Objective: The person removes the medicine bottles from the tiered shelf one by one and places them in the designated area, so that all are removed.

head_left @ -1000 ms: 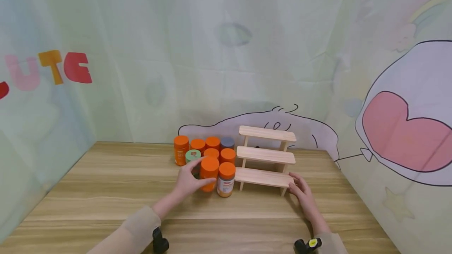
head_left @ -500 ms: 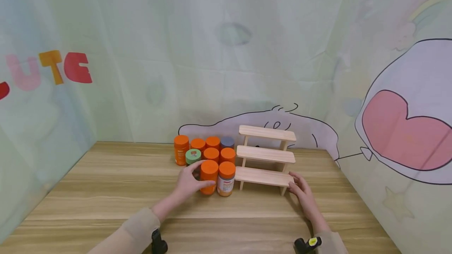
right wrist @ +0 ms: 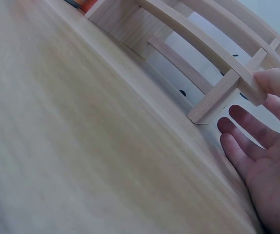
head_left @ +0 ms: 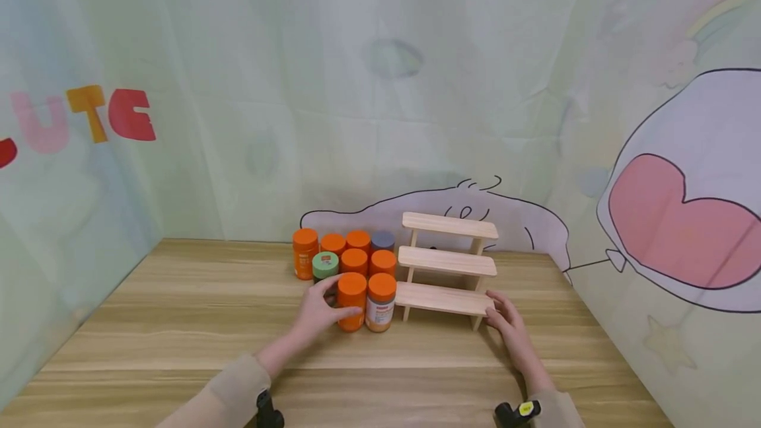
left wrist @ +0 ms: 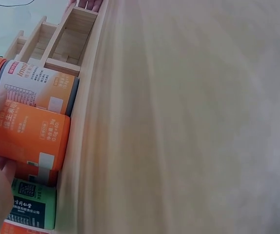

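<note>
My left hand (head_left: 318, 312) grips an orange jar (head_left: 352, 302) with an orange lid, thumb in front and fingers behind. The jar stands upright at the front of a cluster of jars. Touching or nearly touching its right side is a white-labelled jar (head_left: 380, 302) with an orange lid. A green-lidded jar (head_left: 325, 265) stands just behind my left fingers. My right hand (head_left: 512, 332) holds the right end of the lowest board of a three-step wooden shelf (head_left: 446, 299); in the right wrist view the thumb lies on the board's end, with other fingers (right wrist: 242, 139) loosely spread below.
Several orange-lidded jars (head_left: 306, 253) and a blue-lidded jar (head_left: 383, 240) stand behind, near the back wall. All three boards of the shelf carry nothing. A printed cloth (head_left: 238, 117) hangs round the wooden table (head_left: 148, 322).
My left hand has brought the orange jar down and slightly toward me, so it now stands level with the white-labelled jar. My right hand has stayed at the shelf.
</note>
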A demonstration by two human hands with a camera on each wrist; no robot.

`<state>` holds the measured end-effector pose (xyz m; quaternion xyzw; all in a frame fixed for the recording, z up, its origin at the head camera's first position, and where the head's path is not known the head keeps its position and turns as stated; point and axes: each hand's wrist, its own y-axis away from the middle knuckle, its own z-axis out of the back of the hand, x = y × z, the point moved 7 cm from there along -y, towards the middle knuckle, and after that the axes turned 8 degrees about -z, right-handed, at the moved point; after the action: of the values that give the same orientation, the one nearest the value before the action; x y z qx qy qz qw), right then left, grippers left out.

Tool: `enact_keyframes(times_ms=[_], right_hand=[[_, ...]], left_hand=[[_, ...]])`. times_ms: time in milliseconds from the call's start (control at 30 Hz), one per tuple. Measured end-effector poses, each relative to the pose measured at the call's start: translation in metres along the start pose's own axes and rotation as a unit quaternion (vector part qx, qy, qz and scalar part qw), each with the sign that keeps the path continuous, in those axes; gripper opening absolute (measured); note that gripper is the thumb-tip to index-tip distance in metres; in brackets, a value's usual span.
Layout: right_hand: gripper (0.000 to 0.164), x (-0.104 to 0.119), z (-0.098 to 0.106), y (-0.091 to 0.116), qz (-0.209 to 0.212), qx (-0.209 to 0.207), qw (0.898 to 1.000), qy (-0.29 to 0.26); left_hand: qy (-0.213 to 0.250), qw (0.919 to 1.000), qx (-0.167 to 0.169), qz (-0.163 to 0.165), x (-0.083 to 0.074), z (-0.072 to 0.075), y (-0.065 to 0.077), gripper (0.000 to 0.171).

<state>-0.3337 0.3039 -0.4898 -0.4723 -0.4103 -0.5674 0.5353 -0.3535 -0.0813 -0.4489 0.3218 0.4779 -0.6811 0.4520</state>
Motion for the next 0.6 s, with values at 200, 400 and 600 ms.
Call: enact_keyframes(times_ms=[200, 400, 600], right_hand=[[0.044, -0.001, -0.001, -0.001, -0.001, 0.002, 1.000, -0.001], [0.044, -0.001, -0.001, -0.002, 0.004, 0.004, 1.000, -0.009], [0.043, 0.004, 0.002, -0.001, 0.012, -0.021, 1.000, 0.006]], left_hand=[[0.004, 0.9999, -0.006, 0.008, 0.001, 0.001, 0.001, 0.071], [0.013, 0.9999, -0.004, 0.005, -0.002, 0.001, 0.003, 0.074], [0.027, 0.9990, -0.019, -0.029, -0.013, 0.005, 0.002, 0.070]])
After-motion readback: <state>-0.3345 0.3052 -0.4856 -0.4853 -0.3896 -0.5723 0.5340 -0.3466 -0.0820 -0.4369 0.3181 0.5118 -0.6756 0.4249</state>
